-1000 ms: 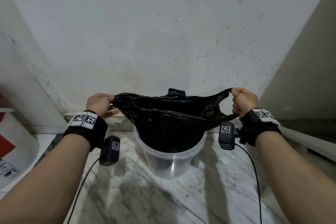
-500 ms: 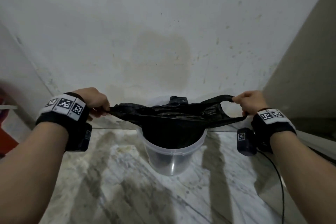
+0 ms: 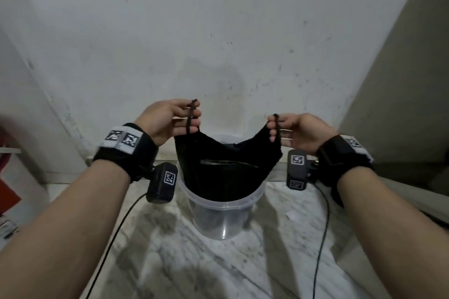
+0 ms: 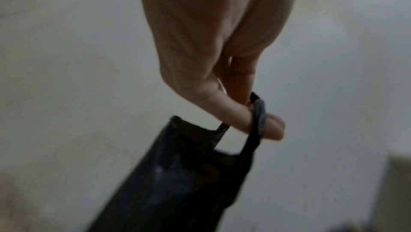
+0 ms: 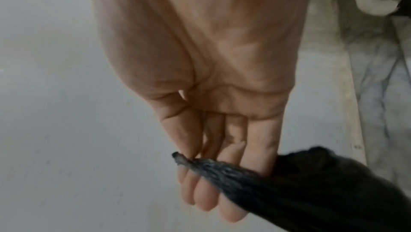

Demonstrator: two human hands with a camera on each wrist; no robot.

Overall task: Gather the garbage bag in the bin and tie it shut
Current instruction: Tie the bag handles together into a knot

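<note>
A black garbage bag (image 3: pixel 226 170) hangs half out of a clear plastic bin (image 3: pixel 224 211) on the marble floor. My left hand (image 3: pixel 192 116) pinches the bag's left handle strap above the bin's left side; in the left wrist view the strap loops over a finger of my left hand (image 4: pixel 255 112), with the garbage bag (image 4: pixel 177 183) below. My right hand (image 3: pixel 275 126) pinches the right handle strap above the bin's right side. In the right wrist view my right hand (image 5: pixel 191 156) holds the twisted tip of the garbage bag (image 5: pixel 311 192) between thumb and fingers. The bag's mouth sags between both hands.
A stained white wall (image 3: pixel 218 31) stands close behind the bin, and a beige wall (image 3: pixel 401 104) closes the right side. A red and white container (image 3: pixel 9 189) sits at the far left. Marble floor (image 3: pixel 218 269) stretches toward me.
Both hands came inward and rose from a wide sideways stretch. The bag top went from a flat taut band to two raised handles, lifted higher out of the bin.
</note>
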